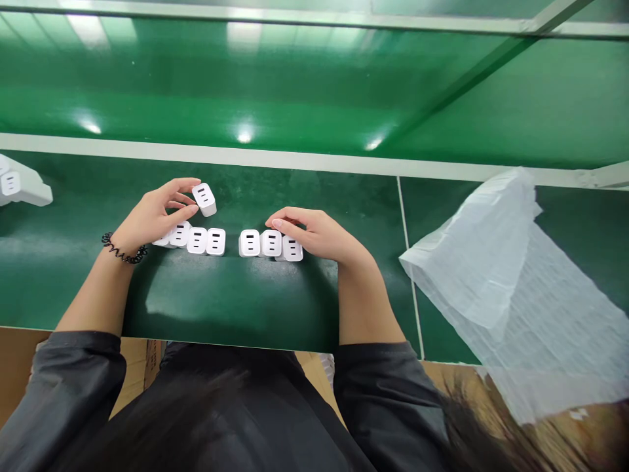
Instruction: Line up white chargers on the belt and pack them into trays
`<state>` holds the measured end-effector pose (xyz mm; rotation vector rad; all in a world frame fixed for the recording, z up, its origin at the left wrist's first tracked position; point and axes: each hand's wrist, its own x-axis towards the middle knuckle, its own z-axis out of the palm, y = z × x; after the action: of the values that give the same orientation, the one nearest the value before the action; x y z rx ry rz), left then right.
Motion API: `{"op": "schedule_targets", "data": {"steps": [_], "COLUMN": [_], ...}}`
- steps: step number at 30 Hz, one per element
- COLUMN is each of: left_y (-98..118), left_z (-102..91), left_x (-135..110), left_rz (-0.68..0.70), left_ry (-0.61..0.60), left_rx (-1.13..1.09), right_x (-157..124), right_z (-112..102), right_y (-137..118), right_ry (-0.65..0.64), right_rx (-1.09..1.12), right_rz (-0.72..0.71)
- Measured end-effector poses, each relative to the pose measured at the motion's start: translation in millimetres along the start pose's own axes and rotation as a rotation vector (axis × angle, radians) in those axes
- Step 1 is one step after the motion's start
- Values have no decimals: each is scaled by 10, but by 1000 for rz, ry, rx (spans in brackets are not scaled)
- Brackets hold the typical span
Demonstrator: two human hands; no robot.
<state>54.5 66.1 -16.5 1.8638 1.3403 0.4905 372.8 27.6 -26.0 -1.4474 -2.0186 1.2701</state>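
My left hand (164,210) pinches a white USB charger (204,199), tilted, with its ports facing me. Below that charger lies a row of similar white chargers (206,242), several side by side; my left hand partly covers the left end. After a small gap, three more white chargers (260,243) sit in a slightly uneven row. My right hand (309,231) reaches over this second row from the right, thumb and fingers extended. Its fingertips are at the back edge of the middle charger; whether they touch it I cannot tell.
More white chargers (10,183) stand at the far left of the green table (221,295). A translucent white packing sheet (511,288) lies crumpled at the right, hanging over the front edge. A pale rail (295,159) runs along the back. Cardboard (132,367) shows below the table.
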Motion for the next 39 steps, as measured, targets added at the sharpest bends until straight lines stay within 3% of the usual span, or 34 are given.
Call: {"op": "schedule_targets", "data": {"steps": [23,31,39], "left_y": [-27,-38,-18], "left_z": [-45,-156,-282], "left_x": [-21,-77,-150], "left_rz": [20,56,44], "left_ry": [15,102,173], "left_rx": [-8,7,85], "right_x": [-14,-89,-82], "right_z": [-9,-16,118], "right_y": [21,-82,-64], "right_ry": [-20,-243,-172], "right_rx": [-4,-183,-256], "right_rz": [-17,-105,-158]}}
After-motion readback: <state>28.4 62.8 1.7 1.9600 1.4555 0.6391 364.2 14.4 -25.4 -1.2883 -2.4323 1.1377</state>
